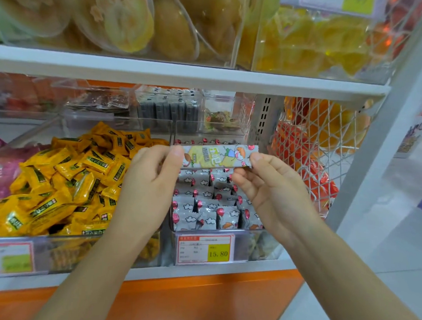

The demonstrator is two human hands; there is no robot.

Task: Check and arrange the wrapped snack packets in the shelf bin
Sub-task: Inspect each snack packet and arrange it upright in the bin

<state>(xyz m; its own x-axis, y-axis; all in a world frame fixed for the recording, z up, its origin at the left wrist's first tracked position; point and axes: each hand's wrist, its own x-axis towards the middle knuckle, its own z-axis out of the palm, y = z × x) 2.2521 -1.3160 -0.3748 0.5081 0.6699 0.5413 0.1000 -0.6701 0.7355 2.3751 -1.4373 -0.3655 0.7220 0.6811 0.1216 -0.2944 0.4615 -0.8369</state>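
A white shelf [185, 76] carries clear bins of sweets. A wide heap of yellow packets [67, 183] fills the left side. Just to its right, the shelf bin [256, 246] holds grey cloud-print snack packets [202, 208] standing in rows. Above this bin, the left hand [152, 178] and right hand [270, 188] hold one long packet [217, 155] level, the fingers [174, 157] pinching each end. A price tag [205, 249] reading 15.80 fronts the bin.

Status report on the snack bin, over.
Left hand and right hand each pinch an end of one packet. Held over its bin. Nothing in the way.
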